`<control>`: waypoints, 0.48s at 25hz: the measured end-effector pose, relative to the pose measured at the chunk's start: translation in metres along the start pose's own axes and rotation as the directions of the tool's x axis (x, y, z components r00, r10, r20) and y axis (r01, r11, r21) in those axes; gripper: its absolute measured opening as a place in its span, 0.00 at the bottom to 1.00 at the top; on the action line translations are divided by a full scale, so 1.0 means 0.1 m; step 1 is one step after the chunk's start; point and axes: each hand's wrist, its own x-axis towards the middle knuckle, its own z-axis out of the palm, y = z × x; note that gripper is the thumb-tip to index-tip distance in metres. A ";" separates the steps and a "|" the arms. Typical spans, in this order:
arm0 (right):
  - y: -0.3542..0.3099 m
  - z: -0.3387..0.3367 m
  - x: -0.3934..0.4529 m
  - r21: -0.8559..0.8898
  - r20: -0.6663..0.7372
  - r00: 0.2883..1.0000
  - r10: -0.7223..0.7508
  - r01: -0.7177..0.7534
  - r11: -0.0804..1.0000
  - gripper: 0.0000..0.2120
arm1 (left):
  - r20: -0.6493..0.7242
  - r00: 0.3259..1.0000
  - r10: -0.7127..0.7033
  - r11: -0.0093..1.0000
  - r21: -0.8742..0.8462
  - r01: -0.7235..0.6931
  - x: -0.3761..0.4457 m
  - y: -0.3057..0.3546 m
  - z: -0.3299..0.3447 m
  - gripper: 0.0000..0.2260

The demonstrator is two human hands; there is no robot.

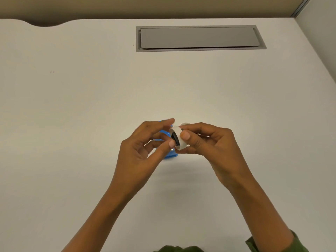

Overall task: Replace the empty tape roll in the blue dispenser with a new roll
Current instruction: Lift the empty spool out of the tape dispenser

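Above the white desk I hold a white tape roll (180,140) with a black hub (175,136) sitting in its centre hole. My right hand (209,144) pinches the roll's outer rim between thumb and fingers. My left hand (145,146) has its thumb and fingertips on the black hub at the roll's left face. The blue dispenser (170,155) lies on the desk beneath my hands, mostly hidden by my left fingers. A second pale round object (185,123) peeks out just behind my right fingers; too little of it shows to tell what it is.
A grey rectangular cable hatch (200,38) is set into the desk (72,106) at the far side. A partition wall runs along the right edge. Green sleeves show at the bottom of the view.
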 end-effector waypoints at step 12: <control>-0.11 0.01 0.04 -0.086 0.025 0.998 0.057 -0.054 0.995 0.17 | -0.048 0.996 -0.078 0.997 -0.018 0.077 0.03 0.05 -0.01 0.20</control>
